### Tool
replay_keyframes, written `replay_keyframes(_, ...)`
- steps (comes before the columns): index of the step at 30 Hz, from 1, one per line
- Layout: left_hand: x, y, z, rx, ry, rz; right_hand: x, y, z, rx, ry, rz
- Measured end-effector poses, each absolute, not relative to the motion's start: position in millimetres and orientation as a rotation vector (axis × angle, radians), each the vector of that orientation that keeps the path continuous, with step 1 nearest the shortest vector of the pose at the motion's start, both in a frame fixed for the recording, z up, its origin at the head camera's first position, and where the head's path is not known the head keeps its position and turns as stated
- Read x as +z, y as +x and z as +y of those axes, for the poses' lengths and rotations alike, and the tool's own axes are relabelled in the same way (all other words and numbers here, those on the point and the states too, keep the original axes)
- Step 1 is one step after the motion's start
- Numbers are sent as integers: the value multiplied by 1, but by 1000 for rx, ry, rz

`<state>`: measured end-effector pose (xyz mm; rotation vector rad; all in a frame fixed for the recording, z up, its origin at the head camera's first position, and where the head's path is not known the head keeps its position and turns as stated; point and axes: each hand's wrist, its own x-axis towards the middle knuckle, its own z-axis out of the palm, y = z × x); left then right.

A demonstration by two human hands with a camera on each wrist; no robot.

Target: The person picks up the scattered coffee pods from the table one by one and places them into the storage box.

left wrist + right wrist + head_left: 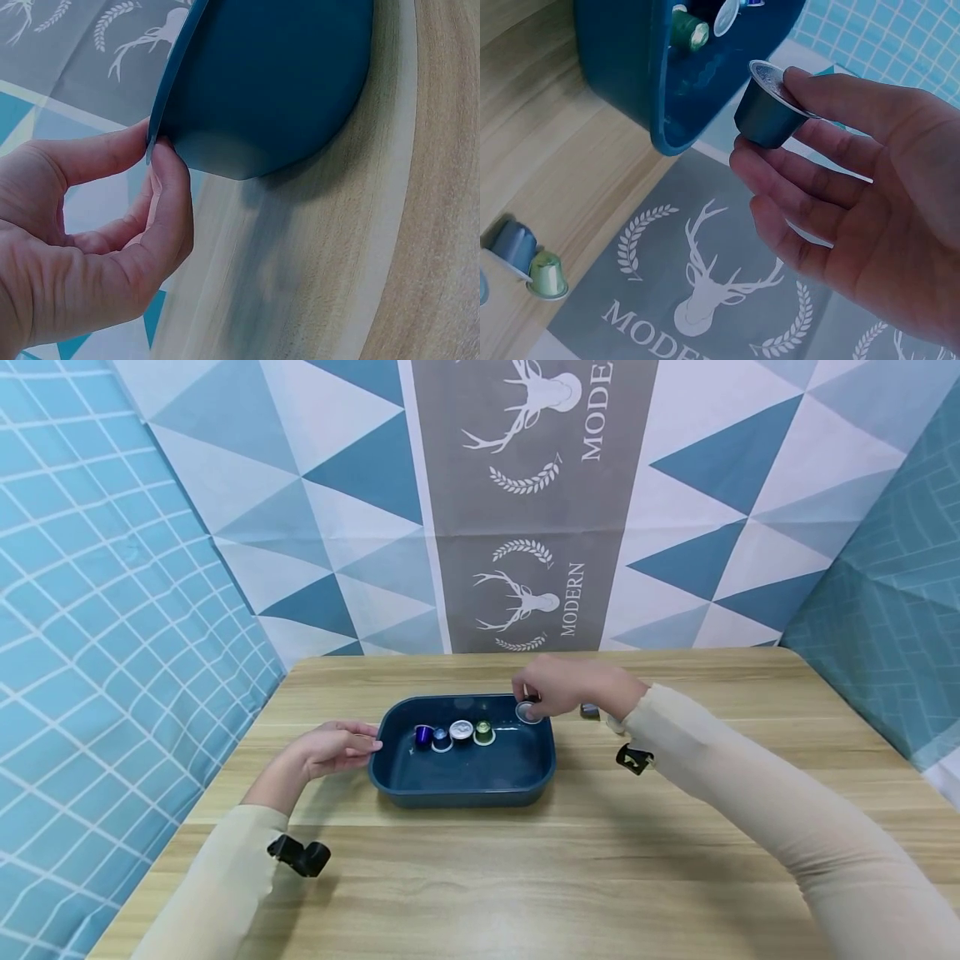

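A dark blue tray [465, 798] stands on the table. My left hand [337, 750] pinches its left rim, thumb on one side and fingers on the other, as the left wrist view shows. Over the tray's far right corner, my right hand [562, 685] holds a dark coffee capsule [763, 116] between thumb and fingers, its silver foil lid tilted upward. Inside the tray sit a purple-blue capsule [423, 735], a blue capsule [441, 739], a capsule with its pale lid up [461, 731] and a green capsule [483, 732].
Right of the tray, partly hidden behind the right wrist, more capsules lie on the wooden table [480, 877]: a blue-grey capsule [514, 246] and a light green capsule [547, 274]. Patterned cloth [525, 510] hangs behind the table's far edge.
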<state>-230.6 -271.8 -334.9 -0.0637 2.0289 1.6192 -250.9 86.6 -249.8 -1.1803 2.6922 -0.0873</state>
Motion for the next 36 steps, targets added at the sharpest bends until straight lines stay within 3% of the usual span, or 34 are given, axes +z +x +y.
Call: replay_keyframes(36,-336,-228,-271,1645,-75,2024,-256,-257,23,121,-1198,2599)
